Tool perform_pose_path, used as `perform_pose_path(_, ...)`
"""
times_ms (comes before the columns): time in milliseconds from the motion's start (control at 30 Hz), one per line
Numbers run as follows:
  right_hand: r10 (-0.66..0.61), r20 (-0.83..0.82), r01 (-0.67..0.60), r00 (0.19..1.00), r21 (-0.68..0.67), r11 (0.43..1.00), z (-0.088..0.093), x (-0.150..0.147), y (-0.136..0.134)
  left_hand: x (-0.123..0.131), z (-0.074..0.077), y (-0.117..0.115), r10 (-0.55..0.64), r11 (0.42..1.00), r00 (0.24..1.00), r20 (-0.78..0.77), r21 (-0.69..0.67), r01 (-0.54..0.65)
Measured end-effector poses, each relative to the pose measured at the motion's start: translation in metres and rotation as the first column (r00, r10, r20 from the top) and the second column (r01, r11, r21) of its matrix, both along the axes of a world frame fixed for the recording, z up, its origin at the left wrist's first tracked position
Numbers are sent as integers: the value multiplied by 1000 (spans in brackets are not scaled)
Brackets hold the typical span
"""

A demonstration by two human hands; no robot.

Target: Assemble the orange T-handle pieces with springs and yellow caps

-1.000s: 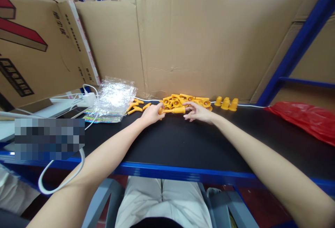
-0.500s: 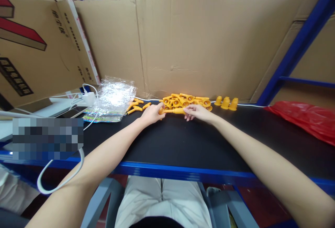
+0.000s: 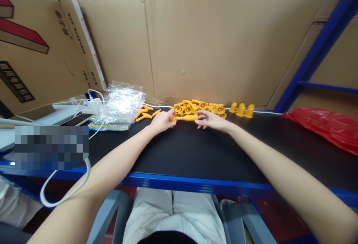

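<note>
My left hand (image 3: pixel 163 121) is closed on the left end of a yellow part (image 3: pixel 190 118), a ribbed stem with a thicker right end, held level above the black table. At that thicker end is my right hand (image 3: pixel 208 120), its fingers curved and parted, beside the tip; whether they touch it is hard to tell. Just behind both hands lies a pile of yellow pieces (image 3: pixel 203 105), some cup-shaped, some stick-like. Several loose yellow sticks (image 3: pixel 144 116) rest left of my left hand.
Yellow stacked cups (image 3: pixel 240 110) stand right of the pile. Clear plastic bags (image 3: pixel 120 104), a white charger (image 3: pixel 95 105) and cables lie at the left. A red plastic bag (image 3: pixel 324 126) is at the right. Cardboard (image 3: pixel 218 46) walls the back of the black table (image 3: pixel 195 154).
My right hand's fingers have loosened and drawn slightly right, off the end of the yellow part, showing more of it. My left hand keeps its hold.
</note>
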State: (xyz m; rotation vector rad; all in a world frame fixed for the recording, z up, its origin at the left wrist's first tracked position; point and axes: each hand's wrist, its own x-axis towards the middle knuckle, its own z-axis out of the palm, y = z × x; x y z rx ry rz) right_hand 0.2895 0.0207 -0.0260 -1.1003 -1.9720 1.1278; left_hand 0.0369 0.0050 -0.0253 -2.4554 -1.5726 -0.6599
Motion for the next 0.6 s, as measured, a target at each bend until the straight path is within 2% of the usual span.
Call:
perform_pose_path(167, 2, -2, -2, 1000, 32, 999, -2, -1, 1, 0, -1, 0, -8, 1000, 1000, -12, 2, 8)
perform_pose_path(433, 15, 55, -15, 998, 7, 1000, 6, -5, -6, 0, -1, 0, -30, 1000, 1000, -9, 1, 30)
perform_pose_path(600, 18, 61, -18, 998, 4, 1000, 5, -6, -7, 1, -1, -1, -31, 1000, 999, -13, 1, 31)
